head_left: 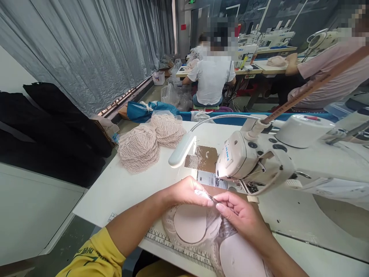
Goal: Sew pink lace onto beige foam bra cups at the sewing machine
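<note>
My left hand (188, 191) and my right hand (240, 213) meet just in front of the white sewing machine (259, 159). Both pinch the top edge of a pale pink lace bra piece with foam cups (191, 223) that lies on the white table (129, 188). A thin dark tool or thread end shows between my fingertips. The needle plate (209, 179) sits just behind my fingers. A ruler strip (175, 246) runs along the table's near edge.
Two stacks of pink lace cups (151, 140) lie at the table's far left. A white gooseneck lamp (183, 152) hangs over the plate. Black fabric (49, 123) lies to the left. Other people sit at machines behind, one in a white shirt (211, 79).
</note>
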Available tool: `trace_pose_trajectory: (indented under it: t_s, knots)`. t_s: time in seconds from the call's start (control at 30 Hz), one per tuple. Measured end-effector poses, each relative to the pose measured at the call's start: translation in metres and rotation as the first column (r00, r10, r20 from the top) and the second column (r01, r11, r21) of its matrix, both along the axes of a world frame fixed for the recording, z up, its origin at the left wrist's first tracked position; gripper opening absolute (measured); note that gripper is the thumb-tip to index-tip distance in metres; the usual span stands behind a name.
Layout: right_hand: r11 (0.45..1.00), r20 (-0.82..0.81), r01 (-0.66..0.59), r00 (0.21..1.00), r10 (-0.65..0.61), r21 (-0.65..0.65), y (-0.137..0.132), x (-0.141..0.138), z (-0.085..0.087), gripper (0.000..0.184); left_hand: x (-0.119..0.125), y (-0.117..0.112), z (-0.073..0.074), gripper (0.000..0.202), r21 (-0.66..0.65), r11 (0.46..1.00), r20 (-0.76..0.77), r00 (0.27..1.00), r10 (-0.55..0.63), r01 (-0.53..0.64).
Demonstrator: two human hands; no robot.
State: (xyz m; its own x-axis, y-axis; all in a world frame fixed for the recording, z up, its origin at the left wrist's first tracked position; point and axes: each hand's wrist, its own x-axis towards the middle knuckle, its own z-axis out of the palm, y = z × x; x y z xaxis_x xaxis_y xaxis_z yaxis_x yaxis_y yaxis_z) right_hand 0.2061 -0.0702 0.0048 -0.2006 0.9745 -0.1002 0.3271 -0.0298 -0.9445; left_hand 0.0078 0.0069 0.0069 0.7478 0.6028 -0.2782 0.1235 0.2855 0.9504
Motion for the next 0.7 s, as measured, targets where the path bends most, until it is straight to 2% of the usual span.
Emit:
trace_pose_trajectory:
  t_s: [0.1,0.23,0.37,0.47,0.53,0.6,0.7]
  knots:
    - [0.998,-0.023,-0.053,0.998,0.053,-0.02,0.002,-0.001,0.003,0.026,-0.001,0.0,0.002,0.036,0.055,0.997,-0.049,0.998,-0.051,0.054]
    - [0.998,-0.011,-0.065,0.998,0.065,-0.021,0.003,-0.009,0.009,0.026,-0.001,-0.003,0.003,0.046,0.125,0.982,-0.132,0.983,-0.124,0.141]
    - [0.998,0.037,-0.057,0.998,0.059,-0.033,0.004,-0.011,0.01,0.027,0.0,-0.002,0.001,0.041,0.125,0.973,-0.133,0.975,-0.176,0.193]
    - [0.997,0.032,0.009,0.999,-0.007,-0.079,0.003,-0.003,0.008,0.03,-0.005,0.007,-0.003,0.039,0.058,0.981,-0.094,0.979,-0.178,0.184]
    - [0.99,0.064,0.068,0.996,-0.06,-0.12,0.002,0.009,0.008,0.036,-0.012,0.017,-0.005,0.045,-0.022,0.992,-0.089,0.988,-0.126,0.125]
    - [0.982,0.184,0.143,0.976,-0.118,-0.127,-0.001,0.029,0.007,0.041,-0.021,0.028,-0.007,0.054,-0.137,0.988,-0.101,0.992,-0.081,0.067]
    - [0.968,0.406,0.229,0.898,-0.168,-0.105,-0.01,0.061,0.001,0.049,-0.037,0.043,-0.007,0.072,-0.294,0.954,-0.094,0.991,-0.093,0.062]
